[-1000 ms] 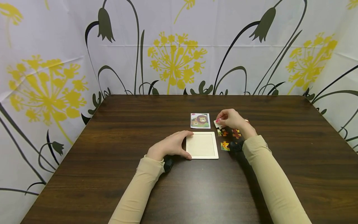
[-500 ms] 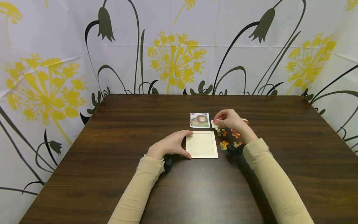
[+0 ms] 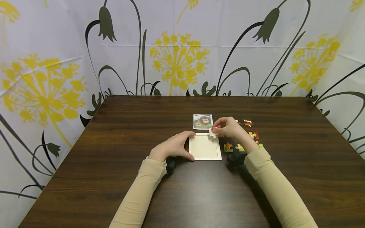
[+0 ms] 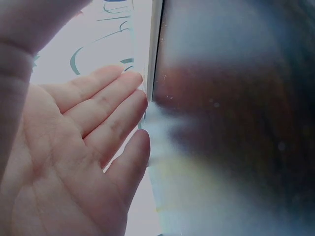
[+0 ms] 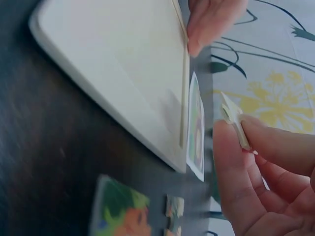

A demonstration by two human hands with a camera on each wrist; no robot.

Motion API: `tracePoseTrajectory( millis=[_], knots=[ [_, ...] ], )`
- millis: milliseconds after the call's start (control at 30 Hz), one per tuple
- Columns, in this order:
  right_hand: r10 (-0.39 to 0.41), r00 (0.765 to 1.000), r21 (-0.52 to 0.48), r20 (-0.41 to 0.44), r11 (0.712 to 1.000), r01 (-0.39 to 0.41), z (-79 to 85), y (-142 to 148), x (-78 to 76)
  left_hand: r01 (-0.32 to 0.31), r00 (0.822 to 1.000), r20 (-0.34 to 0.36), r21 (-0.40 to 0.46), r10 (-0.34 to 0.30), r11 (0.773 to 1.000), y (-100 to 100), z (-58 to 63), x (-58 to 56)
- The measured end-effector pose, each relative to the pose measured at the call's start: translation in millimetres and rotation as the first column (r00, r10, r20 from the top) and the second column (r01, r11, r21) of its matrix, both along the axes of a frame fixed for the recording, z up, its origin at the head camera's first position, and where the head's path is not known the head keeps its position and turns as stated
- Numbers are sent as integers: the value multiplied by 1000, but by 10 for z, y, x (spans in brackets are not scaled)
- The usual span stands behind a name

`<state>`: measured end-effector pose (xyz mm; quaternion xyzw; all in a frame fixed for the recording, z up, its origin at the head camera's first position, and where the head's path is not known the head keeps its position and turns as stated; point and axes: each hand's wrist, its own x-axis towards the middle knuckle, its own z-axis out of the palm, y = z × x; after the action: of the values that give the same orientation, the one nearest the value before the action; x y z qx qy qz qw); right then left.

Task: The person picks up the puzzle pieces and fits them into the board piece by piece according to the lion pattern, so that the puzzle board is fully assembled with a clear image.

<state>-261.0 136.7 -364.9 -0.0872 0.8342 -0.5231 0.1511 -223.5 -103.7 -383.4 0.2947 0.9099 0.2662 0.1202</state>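
Note:
A square, pale wooden puzzle tray (image 3: 203,147) with a raised rim lies flat on the table. My left hand (image 3: 172,147) rests at its left edge, fingertips at the far left corner and thumb at the near left one; in the left wrist view the fingers (image 4: 110,118) look straight. Between thumb and fingers, my right hand (image 3: 229,128) pinches a jigsaw piece (image 5: 236,123) with pink and white on it. That piece is over the tray's far right corner in the head view, and the right wrist view shows it tilted, edge toward the camera.
Several colourful jigsaw pieces (image 3: 228,147) lie in rows right of the tray, some hidden under the right forearm. Behind the tray lies a picture card (image 3: 202,122) with a lion on it. A flowered cloth (image 3: 176,47) hangs beyond the dark wooden table (image 3: 137,117).
My right hand has moved left and slightly nearer with the jigsaw piece, from beside the picture card to over the tray's corner. The left hand has stayed at the tray.

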Motion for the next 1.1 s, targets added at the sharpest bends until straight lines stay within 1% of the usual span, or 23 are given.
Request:
tracePoseTrajectory(
  millis=[200,533,667,733,967,1000,1100],
  knots=[
    [13,998,-34,60,999,-11,-34,-78,71,0,1000,0,2,0,1000,-2,9,1],
    [10,993,-54,117,999,-4,-110,-208,139,2,1000,22,1,-2,1000,-7,-5,-16],
    [11,993,-41,121,999,-6,-126,-242,155,-6,999,40,-3,7,1000,-7,-7,-22],
    [20,994,-21,106,1000,-18,-130,-251,161,-10,999,47,-4,10,1000,-8,-7,-24],
    [54,998,108,33,992,-57,-133,-271,183,-6,999,44,-12,6,1000,-4,-1,-24],
    [60,998,117,28,991,-63,-135,-276,185,-5,999,44,-11,6,1000,-4,-2,-26],
    [70,997,102,40,992,-74,-142,-295,192,-6,999,49,-12,7,1000,-2,0,-28]
  ],
)
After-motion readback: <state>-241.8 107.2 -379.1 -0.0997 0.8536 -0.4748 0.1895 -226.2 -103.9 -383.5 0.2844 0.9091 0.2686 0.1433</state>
